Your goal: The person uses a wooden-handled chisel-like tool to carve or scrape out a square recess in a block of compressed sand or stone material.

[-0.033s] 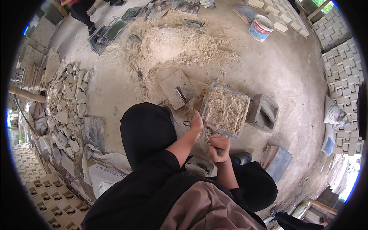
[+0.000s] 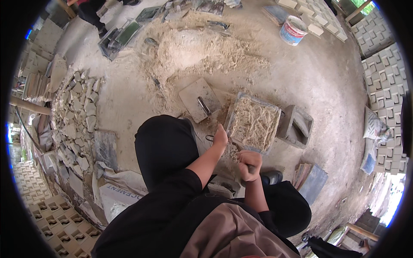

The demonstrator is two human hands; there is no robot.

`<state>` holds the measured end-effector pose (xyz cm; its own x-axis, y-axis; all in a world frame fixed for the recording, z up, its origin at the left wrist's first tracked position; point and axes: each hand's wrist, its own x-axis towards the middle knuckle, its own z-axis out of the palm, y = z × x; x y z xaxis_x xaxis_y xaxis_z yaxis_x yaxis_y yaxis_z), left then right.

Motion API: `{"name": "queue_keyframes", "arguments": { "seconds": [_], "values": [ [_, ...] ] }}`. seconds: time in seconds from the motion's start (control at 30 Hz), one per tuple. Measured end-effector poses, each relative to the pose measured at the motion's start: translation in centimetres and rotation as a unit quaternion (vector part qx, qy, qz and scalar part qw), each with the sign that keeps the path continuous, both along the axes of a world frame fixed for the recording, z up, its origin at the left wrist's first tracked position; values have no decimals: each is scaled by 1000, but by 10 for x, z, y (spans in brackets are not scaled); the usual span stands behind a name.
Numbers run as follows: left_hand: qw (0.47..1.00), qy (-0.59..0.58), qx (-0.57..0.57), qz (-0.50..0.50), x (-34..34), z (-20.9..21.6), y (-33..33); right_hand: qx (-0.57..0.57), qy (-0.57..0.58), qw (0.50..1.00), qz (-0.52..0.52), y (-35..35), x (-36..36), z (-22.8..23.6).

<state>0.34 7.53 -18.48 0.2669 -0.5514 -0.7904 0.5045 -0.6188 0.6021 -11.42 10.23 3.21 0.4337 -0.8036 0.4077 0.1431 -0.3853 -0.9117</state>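
Observation:
A square mold frame (image 2: 275, 122) in front of me is filled with crumbly, rough-topped beige mix (image 2: 254, 120). My right hand (image 2: 249, 164) is closed in a fist around the handle of a hand tool (image 2: 251, 169), just below the frame's near edge; its working end is hard to make out. Beside the frame's left edge is my left hand (image 2: 220, 136), its fingers mostly hidden. A dark loop (image 2: 210, 138) shows next to that hand. Further up lies a flat square plate (image 2: 198, 101) with a metal cylinder-shaped handle (image 2: 204, 105) on it.
Right of the frame sits a grey box-shaped mold (image 2: 297, 127). Loose powder (image 2: 189, 51) is heaped beyond. A bucket (image 2: 293, 31) stands far right. Broken pieces (image 2: 73, 120) pile up at left; boards (image 2: 312, 185) lie near my right knee. Another person's leg (image 2: 91, 17) shows at far left.
My right fist has shifted slightly to the right and turned a little with the hand tool. The left hand stays in about the same place.

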Motion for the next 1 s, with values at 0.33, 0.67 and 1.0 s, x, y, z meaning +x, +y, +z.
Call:
{"name": "queue_keyframes", "arguments": {
  "seconds": [0.33,0.67,1.0],
  "values": [
    [993,-67,62,-77,-13,40,-16,72,27,995,-66,-25,-15,7],
    [992,-95,63,-60,-19,45,-16,60,-22,994,-89,-33,-17,14],
    [992,-108,55,-39,-23,45,-15,61,0,992,-113,-32,-13,12]
  ]
}}
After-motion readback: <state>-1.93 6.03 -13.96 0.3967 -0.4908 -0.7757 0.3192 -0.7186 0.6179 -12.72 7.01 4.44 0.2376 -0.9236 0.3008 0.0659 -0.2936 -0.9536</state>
